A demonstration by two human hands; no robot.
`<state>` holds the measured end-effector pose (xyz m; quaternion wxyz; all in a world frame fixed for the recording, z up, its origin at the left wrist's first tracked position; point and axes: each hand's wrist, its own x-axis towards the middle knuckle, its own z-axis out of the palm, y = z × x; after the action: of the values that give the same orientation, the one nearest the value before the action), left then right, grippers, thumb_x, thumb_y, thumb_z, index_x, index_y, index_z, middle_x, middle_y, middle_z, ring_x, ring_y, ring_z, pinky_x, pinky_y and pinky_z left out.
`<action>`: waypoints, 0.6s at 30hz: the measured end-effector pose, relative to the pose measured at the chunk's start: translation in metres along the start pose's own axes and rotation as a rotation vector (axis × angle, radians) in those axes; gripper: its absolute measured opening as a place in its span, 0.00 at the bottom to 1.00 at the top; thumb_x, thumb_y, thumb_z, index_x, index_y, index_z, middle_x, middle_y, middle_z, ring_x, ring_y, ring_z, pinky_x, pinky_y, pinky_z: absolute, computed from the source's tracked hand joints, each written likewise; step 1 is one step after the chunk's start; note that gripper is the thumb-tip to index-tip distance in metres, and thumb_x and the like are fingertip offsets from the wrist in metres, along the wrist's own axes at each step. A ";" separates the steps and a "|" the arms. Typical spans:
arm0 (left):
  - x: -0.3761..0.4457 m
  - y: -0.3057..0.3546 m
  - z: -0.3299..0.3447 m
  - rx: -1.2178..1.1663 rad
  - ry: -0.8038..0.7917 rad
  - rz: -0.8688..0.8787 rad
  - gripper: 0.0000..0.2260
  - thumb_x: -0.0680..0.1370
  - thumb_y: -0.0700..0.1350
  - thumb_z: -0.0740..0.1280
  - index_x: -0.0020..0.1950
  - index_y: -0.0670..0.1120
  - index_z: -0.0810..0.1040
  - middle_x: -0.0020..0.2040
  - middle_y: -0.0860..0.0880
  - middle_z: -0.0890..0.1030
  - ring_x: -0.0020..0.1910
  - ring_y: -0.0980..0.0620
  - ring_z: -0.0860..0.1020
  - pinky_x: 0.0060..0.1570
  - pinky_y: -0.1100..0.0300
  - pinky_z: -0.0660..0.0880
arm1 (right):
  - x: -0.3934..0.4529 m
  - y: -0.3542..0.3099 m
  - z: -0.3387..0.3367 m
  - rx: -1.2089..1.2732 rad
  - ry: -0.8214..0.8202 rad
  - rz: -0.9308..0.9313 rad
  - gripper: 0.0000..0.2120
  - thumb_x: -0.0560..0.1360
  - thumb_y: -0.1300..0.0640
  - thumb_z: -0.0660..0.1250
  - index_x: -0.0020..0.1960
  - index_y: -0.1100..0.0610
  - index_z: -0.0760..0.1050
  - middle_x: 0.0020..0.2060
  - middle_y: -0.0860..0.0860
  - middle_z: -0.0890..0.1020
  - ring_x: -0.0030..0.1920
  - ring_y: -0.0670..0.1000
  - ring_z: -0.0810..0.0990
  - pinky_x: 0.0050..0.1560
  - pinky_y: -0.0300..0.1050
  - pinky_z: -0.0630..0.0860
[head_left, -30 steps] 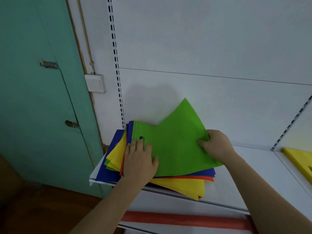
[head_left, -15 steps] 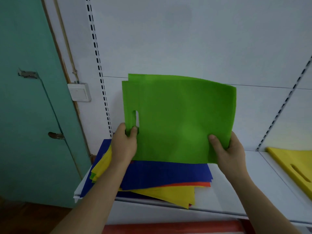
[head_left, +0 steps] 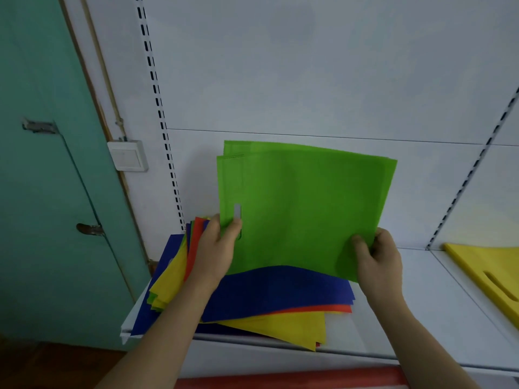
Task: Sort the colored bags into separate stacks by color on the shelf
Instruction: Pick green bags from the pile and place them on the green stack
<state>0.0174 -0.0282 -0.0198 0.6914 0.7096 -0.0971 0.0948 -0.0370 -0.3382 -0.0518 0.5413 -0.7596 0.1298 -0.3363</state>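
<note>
Head view: shelf (head_left: pixel 415 310) carries a mixed pile (head_left: pixel 280 293) of blue, red and yellow bags. My left hand (head_left: pixel 216 251) pinches the green bag (head_left: pixel 303 209) at its handle slot; my right hand (head_left: pixel 377 256) pinches its lower right corner. Bag stands upright above the pile. Yellow bag (head_left: pixel 488 265) lies far right.

It looked like a shop: white retail shelving (head_left: pixel 421 276) with slotted uprights (head_left: pixel 157 108) filled the frame's centre, coloured bags (head_left: pixel 280 293) stacked on it, a teal door (head_left: pixel 42 192) at left.
</note>
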 end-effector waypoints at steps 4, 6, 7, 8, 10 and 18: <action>-0.007 -0.004 -0.001 0.122 -0.051 -0.066 0.20 0.84 0.64 0.59 0.74 0.58 0.74 0.62 0.71 0.79 0.60 0.79 0.72 0.63 0.66 0.68 | -0.003 0.000 0.006 -0.081 0.002 0.023 0.07 0.82 0.56 0.63 0.52 0.44 0.70 0.40 0.46 0.79 0.43 0.48 0.78 0.36 0.46 0.68; -0.009 -0.008 -0.001 0.153 -0.059 -0.069 0.20 0.85 0.62 0.57 0.73 0.55 0.74 0.57 0.77 0.77 0.56 0.83 0.69 0.58 0.71 0.64 | -0.007 0.001 0.005 -0.112 0.008 0.030 0.08 0.83 0.58 0.61 0.56 0.45 0.70 0.42 0.46 0.80 0.44 0.48 0.79 0.37 0.45 0.69; -0.010 -0.010 -0.002 0.160 -0.046 -0.054 0.18 0.86 0.60 0.57 0.71 0.54 0.75 0.55 0.76 0.77 0.56 0.81 0.71 0.57 0.70 0.65 | -0.008 0.000 0.003 -0.111 0.031 0.033 0.10 0.82 0.58 0.62 0.59 0.44 0.70 0.43 0.45 0.80 0.45 0.45 0.79 0.37 0.45 0.69; -0.010 -0.010 -0.002 0.164 -0.029 -0.040 0.16 0.87 0.58 0.57 0.69 0.53 0.76 0.55 0.73 0.79 0.57 0.76 0.74 0.57 0.68 0.67 | -0.010 -0.002 0.000 -0.104 0.064 0.033 0.13 0.82 0.58 0.63 0.62 0.43 0.69 0.44 0.43 0.81 0.44 0.43 0.79 0.38 0.45 0.71; -0.009 -0.009 0.001 0.175 0.017 0.003 0.13 0.87 0.55 0.58 0.65 0.51 0.77 0.54 0.62 0.82 0.55 0.67 0.78 0.57 0.61 0.72 | -0.012 -0.007 -0.009 -0.088 0.126 -0.001 0.19 0.81 0.57 0.66 0.67 0.41 0.67 0.43 0.44 0.82 0.43 0.41 0.80 0.39 0.45 0.72; -0.004 0.007 0.045 0.178 0.113 0.154 0.08 0.87 0.44 0.61 0.51 0.46 0.78 0.45 0.54 0.84 0.41 0.60 0.78 0.38 0.71 0.70 | -0.034 -0.015 -0.064 -0.226 0.275 -0.129 0.11 0.80 0.55 0.68 0.52 0.39 0.72 0.45 0.35 0.81 0.47 0.36 0.79 0.45 0.38 0.73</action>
<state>0.0113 -0.0736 -0.0158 0.6208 0.7521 -0.1034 0.1957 -0.1062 -0.3612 -0.0389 0.4070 -0.7692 0.1904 -0.4544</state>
